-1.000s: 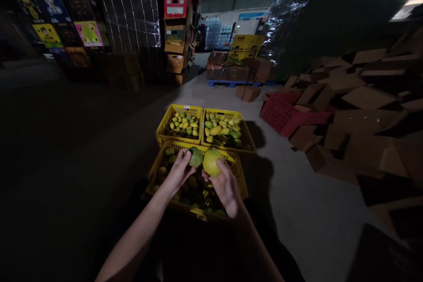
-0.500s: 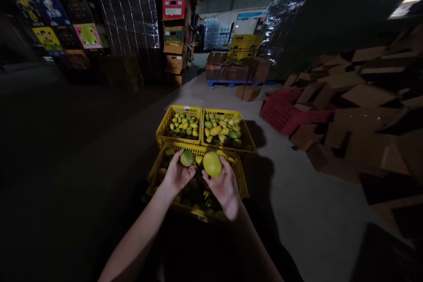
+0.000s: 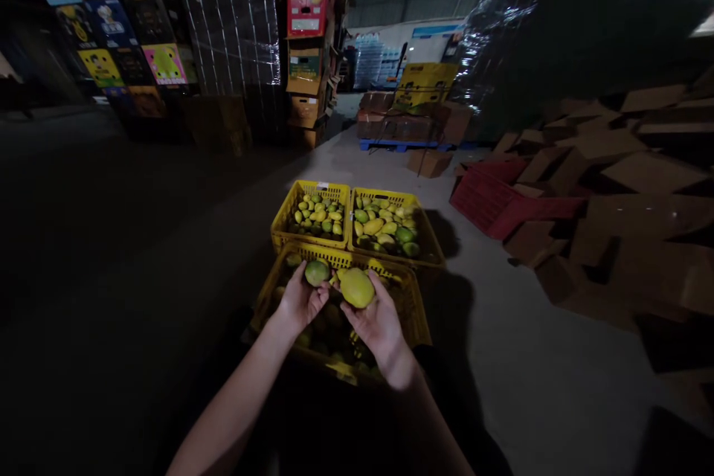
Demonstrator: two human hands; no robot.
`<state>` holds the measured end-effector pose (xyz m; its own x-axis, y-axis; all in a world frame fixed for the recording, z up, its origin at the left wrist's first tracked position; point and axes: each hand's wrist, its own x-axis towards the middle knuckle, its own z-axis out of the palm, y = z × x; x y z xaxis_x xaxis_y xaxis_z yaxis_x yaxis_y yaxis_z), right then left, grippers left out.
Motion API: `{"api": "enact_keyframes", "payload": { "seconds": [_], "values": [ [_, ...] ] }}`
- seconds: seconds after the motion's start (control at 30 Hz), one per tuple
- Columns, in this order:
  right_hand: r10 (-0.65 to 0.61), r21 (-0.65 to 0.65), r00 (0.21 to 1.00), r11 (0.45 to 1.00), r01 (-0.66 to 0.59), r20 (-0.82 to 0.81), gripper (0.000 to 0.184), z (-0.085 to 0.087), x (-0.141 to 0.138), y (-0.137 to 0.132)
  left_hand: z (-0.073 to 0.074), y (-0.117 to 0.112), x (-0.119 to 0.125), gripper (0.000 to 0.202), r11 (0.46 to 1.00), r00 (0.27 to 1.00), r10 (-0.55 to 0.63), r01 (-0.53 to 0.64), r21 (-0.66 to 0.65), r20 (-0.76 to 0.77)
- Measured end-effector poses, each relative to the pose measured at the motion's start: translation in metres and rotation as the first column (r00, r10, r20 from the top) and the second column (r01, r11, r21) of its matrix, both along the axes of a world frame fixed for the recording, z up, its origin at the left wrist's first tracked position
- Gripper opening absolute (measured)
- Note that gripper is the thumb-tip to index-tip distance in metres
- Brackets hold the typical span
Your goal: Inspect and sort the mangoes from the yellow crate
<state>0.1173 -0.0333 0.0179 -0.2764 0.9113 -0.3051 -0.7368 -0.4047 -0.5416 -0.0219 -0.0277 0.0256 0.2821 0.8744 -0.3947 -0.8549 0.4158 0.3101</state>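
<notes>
My left hand (image 3: 303,300) is closed around a small green mango (image 3: 317,273), gripping it by its left side. In my right hand (image 3: 378,316) rests a larger yellow mango (image 3: 357,288), with thumb and fingers curled about it. Both fruits are held side by side, slightly apart, above the near yellow crate (image 3: 419,305). More fruit lies inside that crate in deep shadow, partly hidden by my hands and forearms.
Behind the near crate stand a left yellow crate (image 3: 280,227) and a right yellow crate (image 3: 432,242), both holding yellow and green mangoes. A red crate (image 3: 491,197) and heaped cardboard boxes (image 3: 625,223) lie to the right. Stacked cartons (image 3: 305,71) and a blue pallet (image 3: 390,145) stand farther back.
The yellow mango has turned in my right hand and now lies more sideways. Both fruits sit slightly lower. The camera view has shifted a little left.
</notes>
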Motion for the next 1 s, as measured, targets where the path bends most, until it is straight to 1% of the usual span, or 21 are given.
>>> {"api": "enact_keyframes", "payload": {
  "seconds": [0.13, 0.23, 0.33, 0.4, 0.43, 0.47, 0.5, 0.53, 0.57, 0.6, 0.63, 0.67, 0.7, 0.77, 0.8, 0.87, 0.93, 1.0],
  "values": [
    [-0.01, -0.063, 1.0, 0.998, 0.011, 0.01, 0.026, 0.0, -0.004, 0.001, 0.001, -0.001, -0.006, 0.038, 0.999, 1.0, 0.025, -0.026, -0.026, -0.012],
    [0.044, -0.104, 0.999, 0.994, -0.04, 0.032, 0.029, -0.003, -0.005, 0.003, -0.002, -0.002, -0.01, 0.041, 0.999, 0.999, 0.009, -0.011, -0.04, -0.052],
    [0.067, -0.113, 0.996, 0.992, -0.06, 0.054, 0.031, -0.007, -0.007, 0.005, -0.007, -0.001, -0.013, 0.044, 0.999, 0.994, -0.005, 0.0, -0.044, -0.111],
    [0.039, -0.1, 0.998, 0.994, -0.033, 0.053, 0.028, -0.009, -0.008, 0.005, -0.011, -0.001, -0.013, 0.044, 0.999, 0.984, -0.008, 0.002, -0.034, -0.18],
    [0.023, -0.085, 0.998, 0.996, -0.017, 0.064, 0.026, -0.009, -0.009, 0.005, -0.013, -0.001, -0.013, 0.042, 1.0, 0.972, 0.015, -0.02, -0.016, -0.235],
    [0.007, -0.059, 0.996, 0.998, -0.001, 0.092, 0.025, -0.009, -0.009, 0.004, -0.015, -0.001, -0.012, 0.037, 0.997, 0.951, 0.072, -0.069, 0.021, -0.302],
    [-0.02, -0.019, 0.99, 1.0, 0.023, 0.138, 0.025, -0.008, -0.009, 0.003, -0.016, -0.001, -0.011, 0.03, 0.986, 0.913, 0.162, -0.141, 0.084, -0.373],
    [-0.059, 0.034, 0.978, 0.998, 0.053, 0.199, 0.027, -0.007, -0.01, 0.002, -0.016, -0.002, -0.01, 0.024, 0.959, 0.856, 0.277, -0.22, 0.177, -0.436],
    [-0.11, 0.098, 0.957, 0.991, 0.086, 0.268, 0.031, -0.006, -0.01, 0.001, -0.016, -0.004, -0.009, 0.025, 0.913, 0.781, 0.399, -0.288, 0.29, -0.48],
    [-0.175, 0.174, 0.925, 0.977, 0.122, 0.337, 0.035, -0.004, -0.01, -0.001, -0.015, -0.005, -0.007, 0.032, 0.855, 0.704, 0.504, -0.327, 0.402, -0.5],
    [-0.252, 0.255, 0.884, 0.954, 0.158, 0.395, 0.04, -0.003, -0.011, -0.001, -0.014, -0.007, -0.006, 0.041, 0.802, 0.64, 0.58, -0.339, 0.492, -0.505],
    [-0.328, 0.334, 0.836, 0.924, 0.187, 0.44, 0.045, -0.001, -0.011, -0.002, -0.012, -0.009, -0.005, 0.049, 0.765, 0.596, 0.623, -0.331, 0.552, -0.507],
    [-0.392, 0.402, 0.788, 0.893, 0.202, 0.475, 0.048, 0.0, -0.012, -0.002, -0.01, -0.01, -0.004, 0.055, 0.744, 0.568, 0.645, -0.316, 0.589, -0.51],
    [-0.467, 0.505, 0.723, 0.842, 0.188, 0.509, 0.051, 0.001, -0.012, -0.001, -0.008, -0.012, -0.003, 0.059, 0.736, 0.548, 0.647, -0.267, 0.623, -0.53],
    [-0.484, 0.536, 0.713, 0.825, 0.179, 0.507, 0.052, 0.001, -0.011, 0.0, -0.007, -0.013, -0.003, 0.057, 0.74, 0.548, 0.634, -0.227, 0.633, -0.545],
    [-0.495, 0.552, 0.726, 0.812, 0.19, 0.478, 0.054, 0.0, -0.009, 0.002, -0.006, -0.013, -0.002, 0.051, 0.744, 0.563, 0.6, -0.132, 0.655, -0.568],
    [-0.488, 0.53, 0.751, 0.819, 0.218, 0.445, 0.058, -0.001, -0.005, 0.002, -0.003, -0.014, -0.003, 0.049, 0.749, 0.605, 0.554, -0.064, 0.659, -0.572],
    [-0.472, 0.512, 0.768, 0.83, 0.221, 0.433, 0.06, 0.0, 0.001, 0.003, 0.0, -0.014, -0.005, 0.049, 0.763, 0.646, 0.514, -0.043, 0.645, -0.564]
  ]
}}
